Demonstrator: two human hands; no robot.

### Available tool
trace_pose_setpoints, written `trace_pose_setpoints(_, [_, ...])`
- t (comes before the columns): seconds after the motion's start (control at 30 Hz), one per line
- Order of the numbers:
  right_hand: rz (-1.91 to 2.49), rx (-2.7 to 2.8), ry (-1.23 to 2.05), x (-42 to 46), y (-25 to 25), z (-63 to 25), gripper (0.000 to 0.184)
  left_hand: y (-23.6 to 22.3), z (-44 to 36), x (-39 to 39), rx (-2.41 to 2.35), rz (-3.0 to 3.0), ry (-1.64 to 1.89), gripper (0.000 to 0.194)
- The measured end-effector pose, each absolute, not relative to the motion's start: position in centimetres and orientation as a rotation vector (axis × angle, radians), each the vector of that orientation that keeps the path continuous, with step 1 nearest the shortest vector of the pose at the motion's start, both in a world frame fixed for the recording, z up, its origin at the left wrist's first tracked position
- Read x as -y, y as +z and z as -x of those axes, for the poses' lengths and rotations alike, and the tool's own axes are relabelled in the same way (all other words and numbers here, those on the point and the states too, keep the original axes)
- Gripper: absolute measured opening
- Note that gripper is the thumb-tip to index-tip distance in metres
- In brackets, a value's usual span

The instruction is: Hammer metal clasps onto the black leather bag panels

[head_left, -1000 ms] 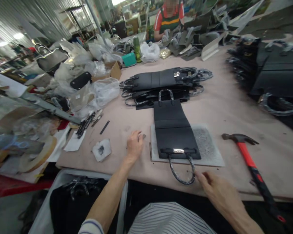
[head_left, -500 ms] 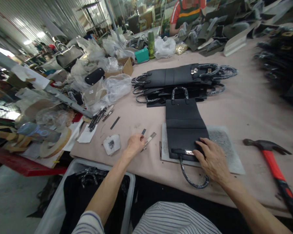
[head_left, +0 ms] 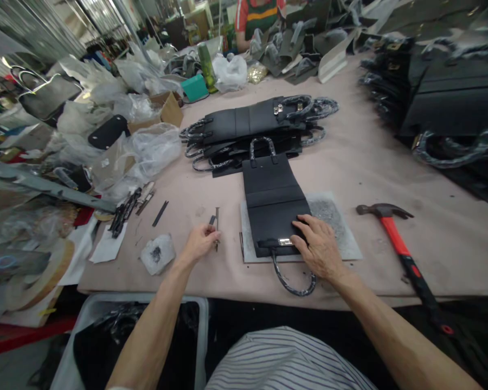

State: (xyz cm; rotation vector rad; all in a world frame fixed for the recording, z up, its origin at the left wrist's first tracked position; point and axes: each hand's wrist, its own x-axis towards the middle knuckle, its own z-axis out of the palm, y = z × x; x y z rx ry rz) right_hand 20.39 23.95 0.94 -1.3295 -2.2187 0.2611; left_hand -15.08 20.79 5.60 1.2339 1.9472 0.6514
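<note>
A black handbag panel lies unfolded on a pale board, with plastic-wrapped handles at both ends and a shiny metal plate near its lower edge. My right hand rests on the panel's right side, fingers stretched out, thumb beside the plate. Left of the board, my left hand is closed in a pinch at a slim metal tool that resembles a caliper. A short dark strip shows by those fingertips; whether it is held too is unclear.
A red-handled claw hammer lies at the right. Stacked black bag pieces lie behind the panel, with another pile at far right. A white block and a dark strip lie left. A plastic bin stands below the table edge.
The view has swung right, so the scene sits further left. In my left hand's grasp, the metal tool has turned from slanted to nearly upright in the picture. My right hand stays on the panel.
</note>
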Motion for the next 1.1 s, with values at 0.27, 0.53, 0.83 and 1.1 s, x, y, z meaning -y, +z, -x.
trace_pose_setpoints(0.27, [1.321,2.229,0.326,-24.2,0.8,-20.8,0.040,2.3,8.0,-19.9,-1.471,-0.983,1.477,0.035])
trace_pose_setpoints(0.53, [1.048,2.378,0.398,-21.8,3.7,-20.0,0.030,1.7,4.7,-18.8,-1.330,-1.210,1.376,0.022])
trace_pose_setpoints(0.83, [1.054,2.597,0.414,-20.5,3.6,-17.9,0.033,0.6,4.2,-17.8,-1.384,-1.356,1.391,0.019])
trace_pose_setpoints(1.1, [1.056,2.681,0.454,-20.8,3.8,-17.6,0.035,0.6,4.3,-17.8,-1.389,-1.437,1.410,0.015])
